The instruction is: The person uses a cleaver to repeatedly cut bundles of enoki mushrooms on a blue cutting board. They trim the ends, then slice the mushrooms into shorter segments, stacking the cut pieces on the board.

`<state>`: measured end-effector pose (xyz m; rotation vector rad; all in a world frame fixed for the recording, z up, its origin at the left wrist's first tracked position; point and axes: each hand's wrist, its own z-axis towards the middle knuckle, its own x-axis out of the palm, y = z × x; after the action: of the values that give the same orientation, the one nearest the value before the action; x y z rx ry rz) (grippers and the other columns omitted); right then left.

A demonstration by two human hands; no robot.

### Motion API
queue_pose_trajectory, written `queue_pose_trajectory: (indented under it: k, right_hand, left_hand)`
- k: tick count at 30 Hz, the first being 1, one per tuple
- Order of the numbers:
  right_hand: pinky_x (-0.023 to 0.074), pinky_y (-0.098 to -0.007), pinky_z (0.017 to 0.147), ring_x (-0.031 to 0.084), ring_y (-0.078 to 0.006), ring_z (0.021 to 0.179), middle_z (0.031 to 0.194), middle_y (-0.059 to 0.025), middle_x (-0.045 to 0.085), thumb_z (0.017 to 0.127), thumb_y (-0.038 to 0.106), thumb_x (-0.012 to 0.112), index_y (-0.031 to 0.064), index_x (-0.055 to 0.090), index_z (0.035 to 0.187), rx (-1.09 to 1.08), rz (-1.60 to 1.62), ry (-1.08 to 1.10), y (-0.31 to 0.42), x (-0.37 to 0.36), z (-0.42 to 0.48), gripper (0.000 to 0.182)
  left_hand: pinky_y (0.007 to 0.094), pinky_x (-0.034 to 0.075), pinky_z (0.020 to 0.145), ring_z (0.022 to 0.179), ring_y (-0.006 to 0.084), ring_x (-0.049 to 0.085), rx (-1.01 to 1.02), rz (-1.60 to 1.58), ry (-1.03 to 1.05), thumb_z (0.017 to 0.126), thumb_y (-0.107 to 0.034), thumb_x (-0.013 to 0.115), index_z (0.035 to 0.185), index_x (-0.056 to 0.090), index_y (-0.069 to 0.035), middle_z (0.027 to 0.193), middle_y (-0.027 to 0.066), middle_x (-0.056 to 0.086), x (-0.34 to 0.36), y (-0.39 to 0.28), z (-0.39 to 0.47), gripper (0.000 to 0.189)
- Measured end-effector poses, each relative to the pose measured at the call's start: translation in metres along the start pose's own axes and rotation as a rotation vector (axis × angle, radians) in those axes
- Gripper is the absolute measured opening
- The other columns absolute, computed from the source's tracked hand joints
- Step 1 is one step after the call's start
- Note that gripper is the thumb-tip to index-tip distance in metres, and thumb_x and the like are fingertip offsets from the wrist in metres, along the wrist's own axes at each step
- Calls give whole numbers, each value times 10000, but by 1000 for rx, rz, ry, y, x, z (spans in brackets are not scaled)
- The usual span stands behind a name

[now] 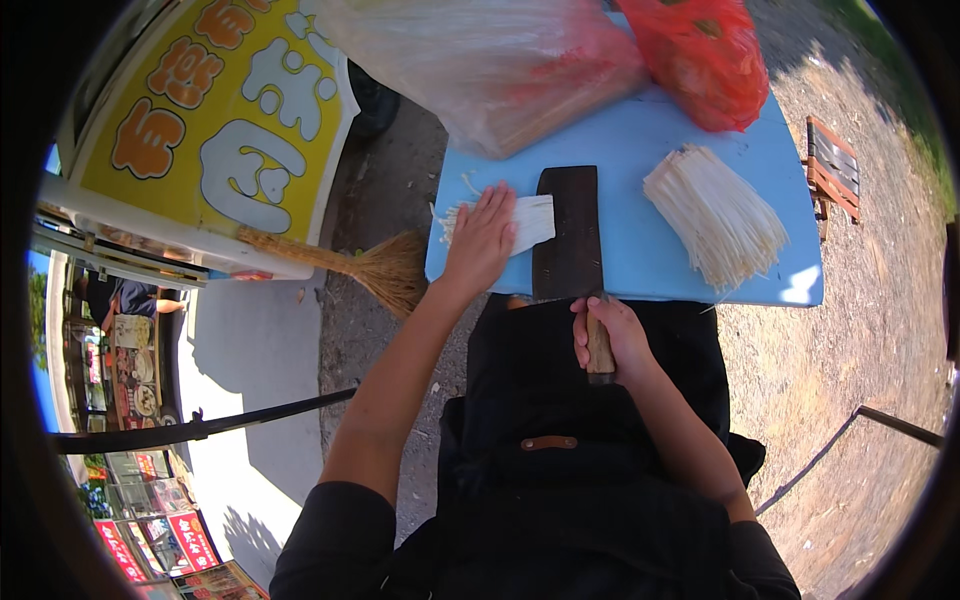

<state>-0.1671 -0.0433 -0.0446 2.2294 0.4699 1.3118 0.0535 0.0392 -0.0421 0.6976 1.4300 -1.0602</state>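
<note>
My left hand [484, 236] lies flat over a bunch of enoki mushrooms [534, 222], fingers spread a little. The cut end of the bunch points right, against the dark blade of a cleaver [568, 232]. The cleaver's wooden handle [599, 349] is gripped in my right hand [619, 334], just off the near edge of the light blue table [622, 281]. Thin mushroom ends stick out on the left, beyond my left fingers. A larger bundle of enoki mushrooms [716, 216] rests on the table to the right of the blade.
A large clear plastic bag [495, 75] and a red plastic bag [705, 64] sit on the table's far side. A straw broom [382, 266] leans near its left edge, beside a yellow sign [225, 112]. A folding stool [832, 169] stands on the ground at right.
</note>
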Motion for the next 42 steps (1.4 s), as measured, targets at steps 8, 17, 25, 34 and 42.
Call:
queue_pose_trajectory:
  k: [8,17,25,34,42]
  right_hand:
    - [404,-276,389,484,-163,410,582,-78,500,894,222,433,17,482,908,-18,-12,-22,-3,2,-5,211]
    - [415,-279,394,495,-164,415,593,-80,504,896,210,428,16,489,915,-40,49,-5,-16,4,-13,205]
    - [426,-282,396,501,-168,422,593,-77,500,893,220,428,16,480,911,-37,-8,-77,-6,19,9,212]
    - [417,-287,405,484,-171,426,598,-84,490,890,218,418,23,473,917,-25,-44,-110,-12,22,0,204]
    - [419,-286,404,493,-173,426,596,-84,498,889,207,422,17,481,915,-22,-98,-80,-15,24,-1,201]
  left_hand:
    - [461,150,1046,1308,235,208,-41,-70,-23,915,-262,291,1337,282,-65,1413,85,236,-9,5,0,465]
    - [480,109,1048,1292,223,245,-16,36,-103,909,-250,313,1323,315,-75,1390,74,286,4,13,-14,449]
    - [502,129,1035,1280,241,264,8,3,-107,910,-248,314,1310,339,-99,1368,62,324,2,13,-16,428]
    - [497,99,1044,1297,229,228,-57,-57,-84,912,-251,307,1333,300,-108,1393,56,280,2,14,-15,445]
    - [490,79,1049,1303,219,217,-61,-67,-46,916,-270,291,1343,288,-116,1403,46,265,3,17,-16,453]
